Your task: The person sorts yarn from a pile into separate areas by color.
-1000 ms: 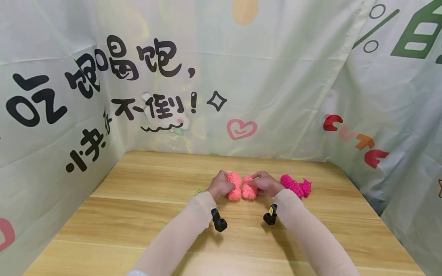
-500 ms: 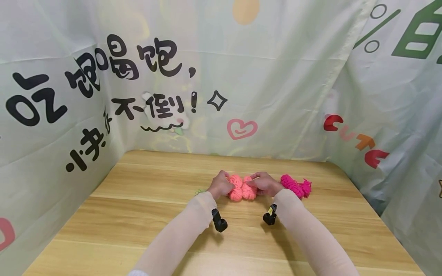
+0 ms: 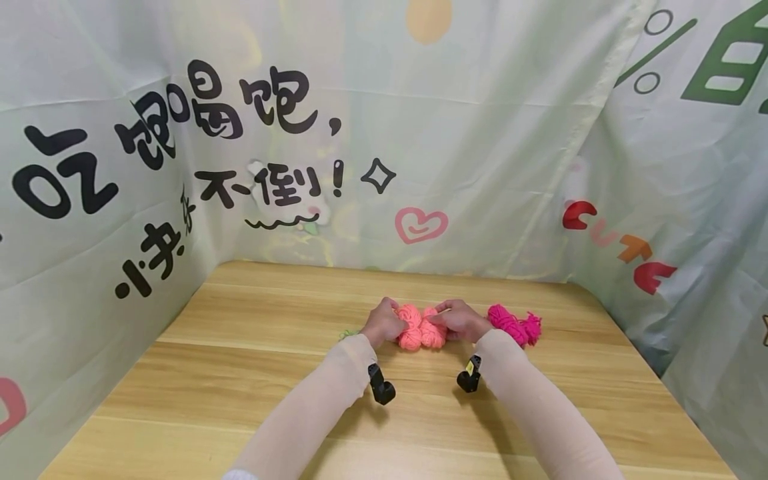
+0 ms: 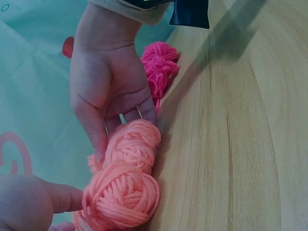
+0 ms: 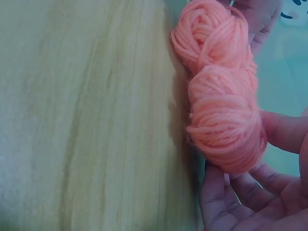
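Note:
Two coral yarn skeins, each pinched in the middle, lie side by side on the wooden table and touch. My left hand [image 3: 384, 321] grips the left skein [image 3: 411, 338] from its outer side, the thumb showing on it in the left wrist view. Around the right skein [image 3: 433, 335] are the thumb and fingers of my right hand [image 3: 461, 319]. Seen from the right wrist, that hand's fingers [image 5: 216, 192] curl against the end of the yarn. Part of each skein is hidden by the hands.
A magenta yarn skein [image 3: 510, 325] lies to the right, beyond my right wrist. Some thin green strands [image 3: 347, 334] show beside my left wrist. Printed cloth [image 3: 468, 167] hangs behind the table [image 3: 288, 300] and along both sides.
The left coral skein has shifted slightly right, closing the gap to the right skein, over the first half second. Since then both hands have stayed in place.

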`<action>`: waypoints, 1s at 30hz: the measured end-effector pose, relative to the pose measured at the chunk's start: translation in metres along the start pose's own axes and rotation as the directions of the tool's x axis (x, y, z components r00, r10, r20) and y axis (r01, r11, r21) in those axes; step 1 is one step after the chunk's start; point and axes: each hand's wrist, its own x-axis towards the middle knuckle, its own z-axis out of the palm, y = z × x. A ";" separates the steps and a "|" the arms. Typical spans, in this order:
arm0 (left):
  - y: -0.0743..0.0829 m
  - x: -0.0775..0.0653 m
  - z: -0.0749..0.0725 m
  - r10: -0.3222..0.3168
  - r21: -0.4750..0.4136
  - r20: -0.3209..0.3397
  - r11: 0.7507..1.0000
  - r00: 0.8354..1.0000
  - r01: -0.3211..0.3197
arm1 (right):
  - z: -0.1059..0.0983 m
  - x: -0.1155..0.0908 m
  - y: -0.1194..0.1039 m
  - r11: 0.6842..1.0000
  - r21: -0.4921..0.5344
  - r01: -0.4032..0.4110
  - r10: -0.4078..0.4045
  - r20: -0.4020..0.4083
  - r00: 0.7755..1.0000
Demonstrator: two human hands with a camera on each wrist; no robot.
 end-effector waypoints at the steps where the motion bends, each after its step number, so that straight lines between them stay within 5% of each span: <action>1: 0.000 0.000 0.000 0.002 -0.001 0.000 1.000 1.000 -0.002 | 0.000 0.000 0.000 1.000 -0.005 0.001 -0.001 -0.001 1.000; 30: -0.001 -0.001 0.001 -0.004 0.009 -0.006 1.000 1.000 0.004 | 0.001 0.001 0.001 1.000 -0.017 0.002 -0.003 -0.003 1.000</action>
